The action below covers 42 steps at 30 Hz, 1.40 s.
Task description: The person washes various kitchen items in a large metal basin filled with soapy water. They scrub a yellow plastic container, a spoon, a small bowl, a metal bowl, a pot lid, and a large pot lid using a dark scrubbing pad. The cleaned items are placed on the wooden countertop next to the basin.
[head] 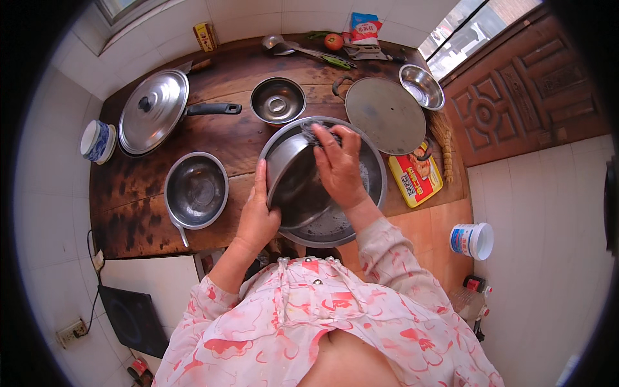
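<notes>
My left hand (pixel 258 213) grips the rim of a metal bowl (pixel 290 159), which is tilted inside a large metal basin (pixel 379 193). Held in my right hand (pixel 338 164) is a dark scouring pad (pixel 312 134), pressed at the bowl's upper rim. Foamy water (pixel 329 225) shows in the lower part of the basin. Just beyond the basin stands a small metal bowl (pixel 278 100). Left of my left hand, a metal bowl with a handle (pixel 196 191) rests on the wooden table (pixel 140 213).
A lidded frying pan (pixel 154 111) stands at the left, its handle pointing right. To the right are a round flat lid or griddle (pixel 386 116), a steel bowl (pixel 421 87), a red-yellow packet (pixel 416 176) and a straw brush (pixel 442 145). Ladles (pixel 290 47) and a tomato (pixel 333 41) lie behind.
</notes>
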Each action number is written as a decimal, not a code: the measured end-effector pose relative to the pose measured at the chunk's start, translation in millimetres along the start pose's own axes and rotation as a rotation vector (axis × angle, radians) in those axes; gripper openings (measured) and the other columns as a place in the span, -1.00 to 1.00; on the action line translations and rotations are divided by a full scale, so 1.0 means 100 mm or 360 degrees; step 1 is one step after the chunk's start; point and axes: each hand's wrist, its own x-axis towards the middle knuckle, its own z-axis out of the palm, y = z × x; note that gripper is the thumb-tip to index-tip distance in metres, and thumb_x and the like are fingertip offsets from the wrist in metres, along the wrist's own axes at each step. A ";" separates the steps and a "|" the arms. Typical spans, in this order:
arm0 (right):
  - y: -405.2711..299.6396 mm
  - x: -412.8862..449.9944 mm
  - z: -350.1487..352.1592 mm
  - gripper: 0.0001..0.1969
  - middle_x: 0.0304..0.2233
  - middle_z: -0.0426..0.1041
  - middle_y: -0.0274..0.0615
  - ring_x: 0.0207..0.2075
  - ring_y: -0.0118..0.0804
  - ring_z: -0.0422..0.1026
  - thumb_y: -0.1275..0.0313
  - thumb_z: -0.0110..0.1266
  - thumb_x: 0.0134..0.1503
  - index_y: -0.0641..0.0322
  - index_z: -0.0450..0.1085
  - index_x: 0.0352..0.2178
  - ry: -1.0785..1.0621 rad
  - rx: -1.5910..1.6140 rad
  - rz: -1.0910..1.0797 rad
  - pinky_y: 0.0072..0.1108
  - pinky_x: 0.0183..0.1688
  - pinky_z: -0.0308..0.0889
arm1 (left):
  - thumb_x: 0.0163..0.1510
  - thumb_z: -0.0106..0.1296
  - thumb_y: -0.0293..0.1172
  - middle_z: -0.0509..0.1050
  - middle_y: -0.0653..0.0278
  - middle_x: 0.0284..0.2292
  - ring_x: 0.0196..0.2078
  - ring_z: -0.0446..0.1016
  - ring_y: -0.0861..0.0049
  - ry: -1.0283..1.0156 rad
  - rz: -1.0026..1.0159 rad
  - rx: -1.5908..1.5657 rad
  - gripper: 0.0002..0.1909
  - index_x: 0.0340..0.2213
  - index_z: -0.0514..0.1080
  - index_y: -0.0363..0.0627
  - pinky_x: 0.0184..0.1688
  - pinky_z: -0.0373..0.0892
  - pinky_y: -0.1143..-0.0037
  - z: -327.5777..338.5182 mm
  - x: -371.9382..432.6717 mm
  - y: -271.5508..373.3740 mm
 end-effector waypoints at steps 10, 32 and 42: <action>0.89 -0.78 0.35 -0.75 -0.45 0.36 -0.21 -0.37 -0.30 0.34 0.26 -0.23 0.11 0.20 0.29 -0.34 0.0092 0.1269 0.1448 -0.56 -0.36 0.25 | -0.31 -0.33 -0.76 -0.02 0.08 0.06 0.12 -0.04 0.32 0.0256 0.0121 -0.0397 -0.16 0.09 -0.24 -0.12 0.11 -0.11 0.54 -0.11 -0.01 0.07; 0.86 -0.87 0.18 -0.74 -0.28 0.38 -0.24 -0.29 -0.41 0.37 0.52 -0.14 0.01 0.31 0.27 -0.21 -0.0082 0.2191 0.1909 -0.63 -0.20 0.25 | 0.07 -0.25 -0.39 0.38 0.20 -0.26 -0.19 0.35 0.44 0.0273 -0.0583 -0.2459 -0.70 -0.15 0.23 -0.24 -0.11 0.29 0.47 -0.22 0.22 -0.54; 0.94 -1.17 0.49 -0.41 -0.07 0.13 0.06 -0.10 0.13 0.17 0.40 0.03 -0.16 0.00 0.07 -0.03 -0.1049 -0.0739 0.0947 -0.36 -0.07 0.15 | 0.06 -0.16 -0.29 0.41 0.31 -0.35 -0.34 0.38 0.64 0.0031 -0.0556 -0.2137 -0.74 -0.29 0.32 -0.22 -0.23 0.32 0.60 -0.24 0.20 -0.20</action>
